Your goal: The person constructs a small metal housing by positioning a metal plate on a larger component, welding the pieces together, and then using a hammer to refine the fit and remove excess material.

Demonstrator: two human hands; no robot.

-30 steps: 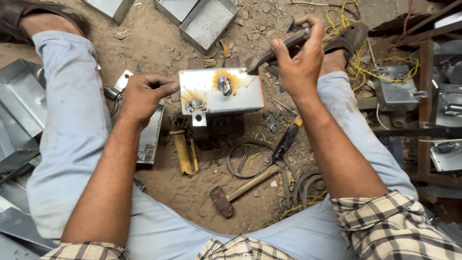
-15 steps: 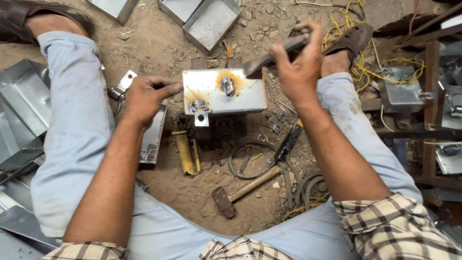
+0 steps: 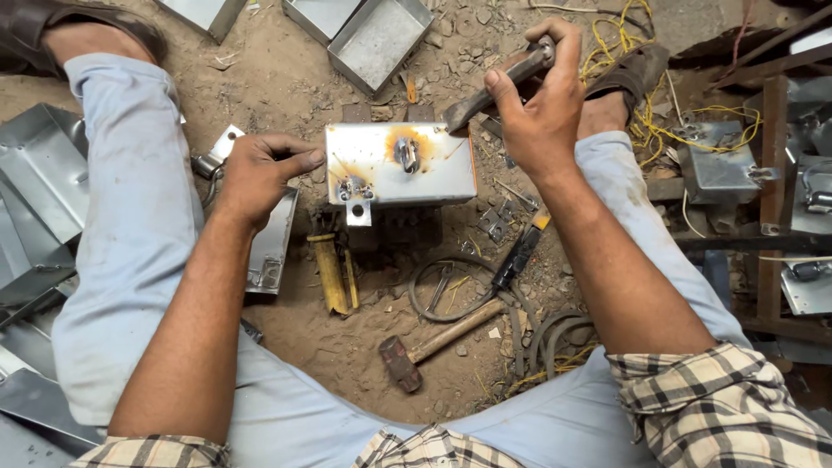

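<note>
Fingers of the right hand (image 3: 542, 108) clamped around a dark metal hammer-like tool (image 3: 498, 82), its pointed tip resting at the upper right corner of a flat metal box (image 3: 399, 165) with scorched weld marks and a small latch fitting on its face. Fingers of the left hand (image 3: 260, 173) curled together, the thumb touching the left edge of the box; whether they pinch anything small cannot be told. The box sits on a low dark block on the sandy, stony ground between the person's spread legs in pale blue trousers. Below it lie a wooden-handled hammer (image 3: 433, 342), a coil of wire (image 3: 451, 290) and a yellowish bar (image 3: 329, 273). Open sheet-metal trays (image 3: 373, 35) lie above and at left; yellow wire (image 3: 624, 43) and wooden framing stand at right. Compared with the frame half a second earlier, the tool's tip has come down from just above the box to its corner; the left hand has stayed at the box's left edge.
</note>
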